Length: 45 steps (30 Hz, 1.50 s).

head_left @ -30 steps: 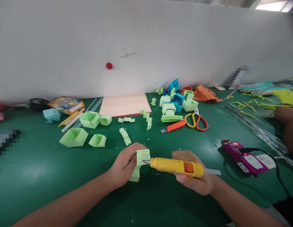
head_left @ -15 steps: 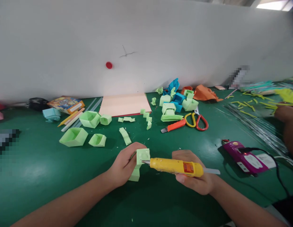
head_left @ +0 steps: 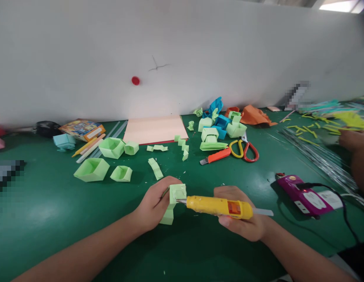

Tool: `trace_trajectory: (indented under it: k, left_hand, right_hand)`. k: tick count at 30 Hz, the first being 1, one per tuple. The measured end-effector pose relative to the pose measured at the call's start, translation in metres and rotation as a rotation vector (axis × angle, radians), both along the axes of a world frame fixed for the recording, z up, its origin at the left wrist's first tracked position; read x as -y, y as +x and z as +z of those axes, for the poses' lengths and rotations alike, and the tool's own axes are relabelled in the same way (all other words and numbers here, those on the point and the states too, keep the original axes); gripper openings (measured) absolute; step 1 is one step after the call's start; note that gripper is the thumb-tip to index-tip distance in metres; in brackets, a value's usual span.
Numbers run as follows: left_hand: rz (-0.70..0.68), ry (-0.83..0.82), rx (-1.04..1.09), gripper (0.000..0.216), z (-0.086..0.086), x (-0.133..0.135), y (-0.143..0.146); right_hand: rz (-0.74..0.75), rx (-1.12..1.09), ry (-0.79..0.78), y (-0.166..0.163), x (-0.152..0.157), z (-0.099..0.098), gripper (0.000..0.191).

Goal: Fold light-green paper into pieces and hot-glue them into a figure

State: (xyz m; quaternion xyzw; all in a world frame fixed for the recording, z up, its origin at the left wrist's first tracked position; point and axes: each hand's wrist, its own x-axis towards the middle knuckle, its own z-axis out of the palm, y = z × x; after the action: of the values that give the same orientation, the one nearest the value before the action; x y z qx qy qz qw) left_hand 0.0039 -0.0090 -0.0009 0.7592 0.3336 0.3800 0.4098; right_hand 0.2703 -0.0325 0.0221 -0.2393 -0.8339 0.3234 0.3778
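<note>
A folded strip of light green paper [head_left: 178, 192] is pinched in my left hand [head_left: 154, 203], its flat top square facing up with a glossy patch on it. My right hand [head_left: 240, 219] is wrapped around a yellow glue gun [head_left: 211, 205] with a clear glue stick jutting from its back end. The metal nozzle points left and is at the near edge of the paper square. Beyond my left hand lies a loose folded green paper strip [head_left: 155, 169]. Green paper boxes [head_left: 92, 170] stand open at the left.
An orange utility knife [head_left: 219, 156] and scissors [head_left: 251, 152] lie by a pile of green and blue paper pieces [head_left: 221, 123]. At the right sits a purple power strip [head_left: 306, 196] with a black cord. Another person's hand [head_left: 354, 140] is near yellow scraps. A pale pink sheet [head_left: 155, 129] lies at the back.
The other person's hand at the right has shifted slightly with the yellow material. My hands, the glue gun and the paper strip stay almost where they were.
</note>
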Motion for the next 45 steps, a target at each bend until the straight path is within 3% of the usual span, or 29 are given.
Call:
trace_trajectory:
  k: [45]
  left_hand:
    - [0.005,-0.046,0.012,0.032,-0.0011,-0.0004,-0.0005]
  right_hand:
    - [-0.036,-0.031,0.015,0.0091,0.0004,-0.0025,0.036]
